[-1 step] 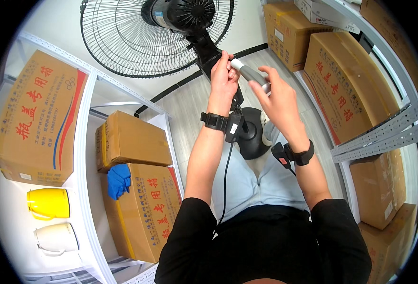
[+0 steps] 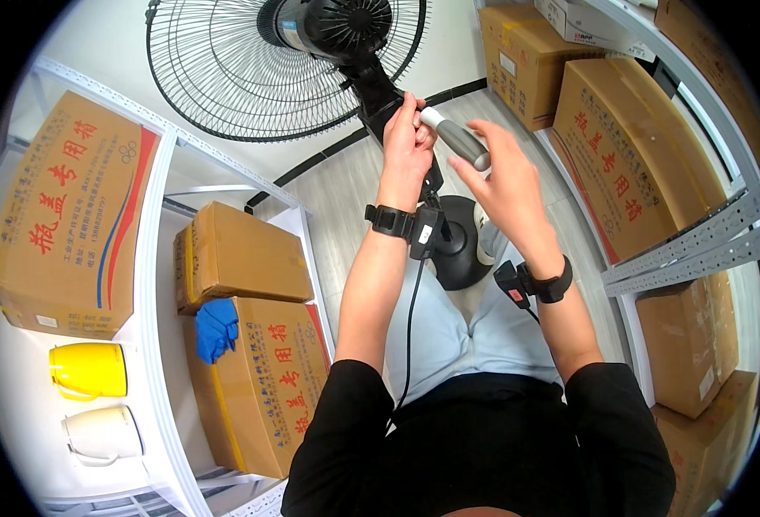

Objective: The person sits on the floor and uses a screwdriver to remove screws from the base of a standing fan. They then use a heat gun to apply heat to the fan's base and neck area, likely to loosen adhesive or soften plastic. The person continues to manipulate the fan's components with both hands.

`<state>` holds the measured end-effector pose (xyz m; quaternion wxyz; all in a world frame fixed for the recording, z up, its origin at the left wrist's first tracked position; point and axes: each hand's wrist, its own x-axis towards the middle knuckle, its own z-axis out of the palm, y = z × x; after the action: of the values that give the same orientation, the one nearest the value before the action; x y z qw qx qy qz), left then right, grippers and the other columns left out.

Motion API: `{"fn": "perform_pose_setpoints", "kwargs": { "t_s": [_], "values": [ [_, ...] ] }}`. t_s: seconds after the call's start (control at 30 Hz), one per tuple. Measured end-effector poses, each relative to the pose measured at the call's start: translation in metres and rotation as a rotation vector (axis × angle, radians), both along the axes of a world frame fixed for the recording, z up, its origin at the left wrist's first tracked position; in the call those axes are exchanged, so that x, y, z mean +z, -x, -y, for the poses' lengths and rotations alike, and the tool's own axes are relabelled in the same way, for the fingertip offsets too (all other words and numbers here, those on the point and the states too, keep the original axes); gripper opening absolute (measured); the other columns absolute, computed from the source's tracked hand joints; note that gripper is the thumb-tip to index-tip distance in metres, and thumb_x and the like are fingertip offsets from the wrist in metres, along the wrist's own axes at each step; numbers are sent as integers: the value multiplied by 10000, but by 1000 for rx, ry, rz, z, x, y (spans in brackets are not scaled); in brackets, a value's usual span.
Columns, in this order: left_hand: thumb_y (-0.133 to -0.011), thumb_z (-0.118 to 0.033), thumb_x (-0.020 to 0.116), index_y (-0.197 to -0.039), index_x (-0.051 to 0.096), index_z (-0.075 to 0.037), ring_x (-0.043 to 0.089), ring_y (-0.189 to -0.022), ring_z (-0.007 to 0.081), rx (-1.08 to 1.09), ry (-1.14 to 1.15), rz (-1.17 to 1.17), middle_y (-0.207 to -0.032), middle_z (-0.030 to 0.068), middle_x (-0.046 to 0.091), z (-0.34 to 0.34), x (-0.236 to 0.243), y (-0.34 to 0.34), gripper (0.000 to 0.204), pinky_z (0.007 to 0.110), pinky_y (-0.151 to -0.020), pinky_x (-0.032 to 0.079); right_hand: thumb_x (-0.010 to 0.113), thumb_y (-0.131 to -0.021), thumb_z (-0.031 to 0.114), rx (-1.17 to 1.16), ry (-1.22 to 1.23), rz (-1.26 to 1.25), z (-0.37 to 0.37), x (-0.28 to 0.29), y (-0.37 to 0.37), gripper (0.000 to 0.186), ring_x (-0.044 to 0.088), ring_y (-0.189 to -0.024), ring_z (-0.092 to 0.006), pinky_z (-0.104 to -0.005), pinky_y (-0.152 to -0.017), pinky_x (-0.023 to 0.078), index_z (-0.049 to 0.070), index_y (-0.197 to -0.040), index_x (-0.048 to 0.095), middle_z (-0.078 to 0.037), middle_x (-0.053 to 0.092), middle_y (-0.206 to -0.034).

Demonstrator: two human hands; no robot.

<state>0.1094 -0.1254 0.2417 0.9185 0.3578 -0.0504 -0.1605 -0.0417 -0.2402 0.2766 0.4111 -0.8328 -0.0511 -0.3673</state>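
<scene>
A screwdriver with a thick grey handle (image 2: pixel 461 143) and a white collar slants beside the neck of a black stand fan (image 2: pixel 368 86). My left hand (image 2: pixel 407 146) is closed at the collar end, against the fan's neck; its curled fingers hide the shaft and tip. My right hand (image 2: pixel 511 177) is open around the handle's butt end, with thumb and forefinger apart on either side of it. Below them, the fan's round black base (image 2: pixel 459 250) stands on the floor between my legs.
Brown cartons (image 2: pixel 74 215) fill the white metal shelves on the left; more cartons (image 2: pixel 629 159) stand on the right-hand rack. A yellow jug (image 2: pixel 89 370), a white jug (image 2: pixel 104 432) and a crumpled blue cloth (image 2: pixel 217 330) are on the left. A black cable (image 2: pixel 411 336) trails from my left wristband.
The screwdriver's handle has turned a little and shows sharper. My right forefinger and thumb have shifted slightly around its end; my left hand has stayed in place.
</scene>
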Motion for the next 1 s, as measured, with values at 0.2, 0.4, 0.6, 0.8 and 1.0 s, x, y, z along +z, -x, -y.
{"fn": "perform_pose_setpoints", "kwargs": {
  "t_s": [0.2, 0.4, 0.6, 0.8, 1.0],
  "values": [
    [-932, -291, 560, -847, 552, -46, 323, -409, 36, 44, -25, 27, -574, -49, 407, 3, 0, 3, 259, 189, -350, 206, 663, -805, 157, -3, -51, -98, 0, -2, -2, 333, 611, -759, -323, -405, -629, 490, 49, -1092, 535, -161, 591, -974],
    [-928, -300, 565, -872, 556, -58, 335, -408, 38, 46, -105, 31, -561, -40, 410, 1, 5, 1, 249, 197, -352, 218, 654, -816, 152, -2, -27, 77, -3, 4, -2, 284, 615, -708, -308, -388, -587, 484, 39, -1052, 545, -156, 601, -928],
    [-929, -277, 567, -853, 557, -47, 321, -401, 38, 45, -28, 24, -566, -50, 406, 2, 6, 3, 242, 193, -349, 207, 674, -804, 188, -57, -60, -3, -5, -2, -9, 337, 619, -669, -297, -380, -580, 481, 50, -1079, 536, -152, 618, -777],
    [-933, -280, 561, -855, 560, -44, 327, -407, 38, 43, -32, 11, -580, -55, 409, -2, 5, 2, 248, 193, -350, 209, 664, -824, 204, -14, -104, -69, -11, 9, -1, 345, 587, -602, -212, -322, -573, 464, 61, -1115, 548, -116, 592, -711],
    [-935, -284, 558, -833, 546, -44, 322, -414, 38, 65, -114, 80, -584, -50, 401, 1, 6, 3, 261, 194, -360, 207, 659, -798, 162, -50, -10, 3, -6, -1, -7, 336, 616, -664, -333, -416, -593, 484, 61, -1092, 530, -172, 613, -826]
  ]
}}
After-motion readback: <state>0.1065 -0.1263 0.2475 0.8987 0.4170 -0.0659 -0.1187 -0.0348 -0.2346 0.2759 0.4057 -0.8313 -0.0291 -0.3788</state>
